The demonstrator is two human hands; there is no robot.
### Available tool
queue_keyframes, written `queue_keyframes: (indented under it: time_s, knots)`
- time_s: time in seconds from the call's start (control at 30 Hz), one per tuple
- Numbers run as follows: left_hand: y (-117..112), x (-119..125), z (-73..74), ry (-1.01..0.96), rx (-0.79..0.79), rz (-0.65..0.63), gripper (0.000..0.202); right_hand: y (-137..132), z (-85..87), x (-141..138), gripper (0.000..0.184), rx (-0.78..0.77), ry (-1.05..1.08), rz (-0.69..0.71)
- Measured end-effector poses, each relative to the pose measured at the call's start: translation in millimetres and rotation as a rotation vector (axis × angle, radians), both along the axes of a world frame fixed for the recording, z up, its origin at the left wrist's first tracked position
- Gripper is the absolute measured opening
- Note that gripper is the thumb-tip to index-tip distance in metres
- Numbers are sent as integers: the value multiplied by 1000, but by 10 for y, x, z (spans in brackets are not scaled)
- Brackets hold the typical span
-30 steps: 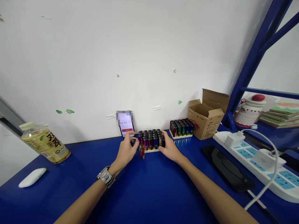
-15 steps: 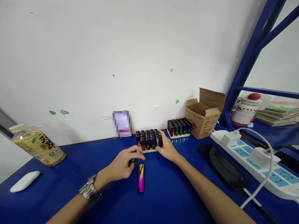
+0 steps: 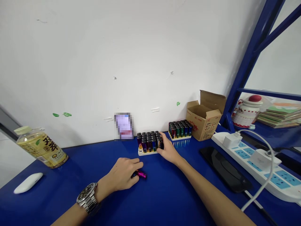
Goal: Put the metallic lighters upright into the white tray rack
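Observation:
My left hand (image 3: 125,174) is low over the blue table, thumb and fingers closed around a magenta lighter (image 3: 141,174) whose end sticks out to the right. The rest of that lighter is hidden by the fingers. Farther back stands a white tray (image 3: 148,153) packed with upright black-topped lighters (image 3: 148,141). At its front left corner a bare slot of the tray shows. My right hand (image 3: 168,149) grips the tray's right end, thumb in front and fingers along the side. Behind it to the right is a second full tray of lighters (image 3: 180,129), untouched.
An open cardboard box (image 3: 204,117) stands at the back right. Nearer are a black phone (image 3: 224,168) and a white power strip (image 3: 261,168) with cables. A tilted drink bottle (image 3: 43,147) and a white case (image 3: 28,183) are on the left. A blurred screen (image 3: 124,125) leans on the wall.
My left hand has come down and back from the tray and closed on the magenta lighter, which lay lengthwise on the table and is now turned sideways. My right hand stays at the tray.

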State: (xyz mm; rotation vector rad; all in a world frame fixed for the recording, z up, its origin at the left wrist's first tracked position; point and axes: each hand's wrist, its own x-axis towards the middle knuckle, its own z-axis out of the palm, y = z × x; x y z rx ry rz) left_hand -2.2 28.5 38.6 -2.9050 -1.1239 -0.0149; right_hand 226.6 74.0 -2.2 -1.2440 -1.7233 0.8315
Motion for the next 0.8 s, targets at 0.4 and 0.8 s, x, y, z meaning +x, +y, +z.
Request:
queue_keyframes:
  time_s: [0.4, 0.8]
  knots:
    - [378, -84, -134, -1580, -674, 594, 17, -16, 30, 5, 74, -24, 13, 23]
    - [537, 62, -286, -1342, -264, 660, 24, -1, 17, 13, 75, -25, 8, 18]
